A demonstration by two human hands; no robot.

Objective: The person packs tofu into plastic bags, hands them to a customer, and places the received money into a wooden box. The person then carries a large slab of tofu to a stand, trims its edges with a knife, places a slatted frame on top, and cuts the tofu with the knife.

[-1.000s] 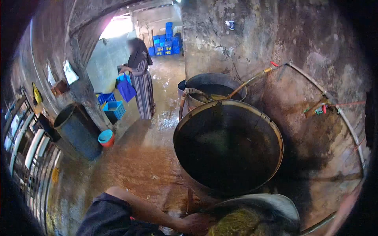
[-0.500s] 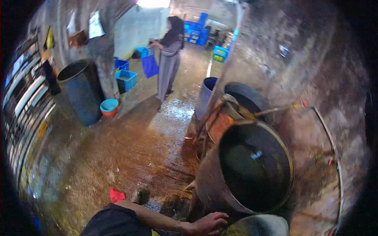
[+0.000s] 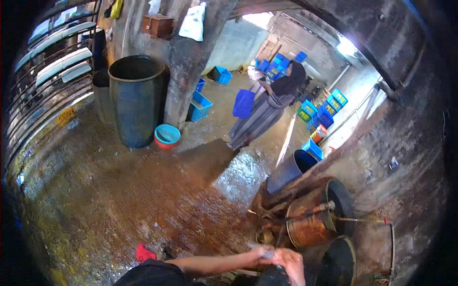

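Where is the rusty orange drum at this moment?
In the head view, the rusty orange drum is at lower right, beyond the right hand, between the blue barrel and the dark vat.

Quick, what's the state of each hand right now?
Left hand: blurred, open or closed can't be told.
Right hand: close beside it, grip can't be told.

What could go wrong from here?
1. Slip: the floor looks wet and shiny, including near the other person, who could lose footing.
2. Drop: the left hand and right hand are together, near the open vat in this view. Anything they hold might fall in; blur hides whether they hold something.
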